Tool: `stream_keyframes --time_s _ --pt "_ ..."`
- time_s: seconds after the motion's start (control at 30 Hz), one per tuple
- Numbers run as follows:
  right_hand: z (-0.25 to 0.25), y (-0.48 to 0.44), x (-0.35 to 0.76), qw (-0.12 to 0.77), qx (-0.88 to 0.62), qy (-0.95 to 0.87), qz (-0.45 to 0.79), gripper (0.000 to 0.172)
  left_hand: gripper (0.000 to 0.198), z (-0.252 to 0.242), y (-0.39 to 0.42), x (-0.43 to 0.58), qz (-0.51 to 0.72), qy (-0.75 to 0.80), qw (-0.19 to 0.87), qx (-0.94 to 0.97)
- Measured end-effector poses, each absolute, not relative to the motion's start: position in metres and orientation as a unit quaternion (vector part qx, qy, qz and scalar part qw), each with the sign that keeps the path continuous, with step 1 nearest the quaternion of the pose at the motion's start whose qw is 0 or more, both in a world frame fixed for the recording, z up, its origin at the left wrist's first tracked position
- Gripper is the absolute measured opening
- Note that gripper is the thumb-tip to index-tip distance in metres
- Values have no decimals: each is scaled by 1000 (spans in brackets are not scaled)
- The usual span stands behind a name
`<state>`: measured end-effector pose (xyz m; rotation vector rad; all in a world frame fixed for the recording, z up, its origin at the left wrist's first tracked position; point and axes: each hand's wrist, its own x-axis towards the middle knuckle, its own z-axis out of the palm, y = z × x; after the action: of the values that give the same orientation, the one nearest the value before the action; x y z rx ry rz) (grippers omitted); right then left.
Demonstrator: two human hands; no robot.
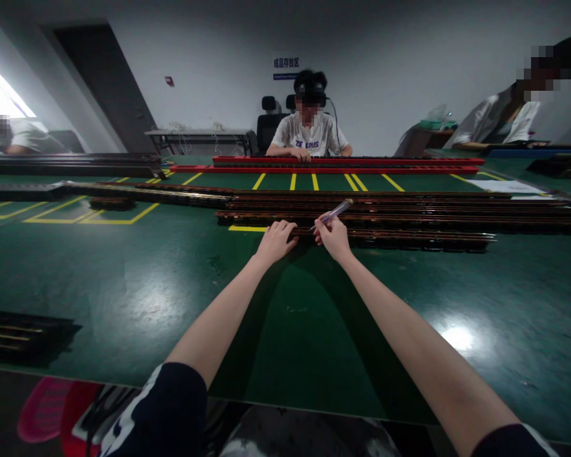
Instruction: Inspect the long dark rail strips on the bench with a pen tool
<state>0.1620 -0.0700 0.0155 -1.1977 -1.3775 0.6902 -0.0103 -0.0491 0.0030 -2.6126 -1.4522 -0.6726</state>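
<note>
My left hand [276, 240] rests with curled fingers on the near edge of a long dark rail [409, 238] that lies across the green table [124, 285]. My right hand [332, 235] is closed round a slim clear-handled screwdriver [337, 210], whose handle points up and to the right while its tip meets the same rail. Several more dark rails [409, 206] lie side by side just behind it.
Long red rails [323, 166] lie farther back, in front of a seated person in a white shirt [309, 136]. Other people sit at far left and far right. More dark rails [71, 164] lie at the left, and a dark tray [19, 333] sits near the front-left edge. Yellow lines mark the table.
</note>
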Motion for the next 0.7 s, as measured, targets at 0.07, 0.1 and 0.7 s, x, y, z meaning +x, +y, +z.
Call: stream_keyframes --time_s 0.07,0.1,0.7 --pt "16 -71 162 560 -510 -584 292 23 32 3 -49 -10 -219 -473 39 -852" --pt "16 -71 162 560 -510 -584 292 22 32 3 -49 -10 -220 -472 39 -853" --pt "18 -72 160 560 -513 -579 296 18 33 3 -48 -11 -219 -471 35 -854"
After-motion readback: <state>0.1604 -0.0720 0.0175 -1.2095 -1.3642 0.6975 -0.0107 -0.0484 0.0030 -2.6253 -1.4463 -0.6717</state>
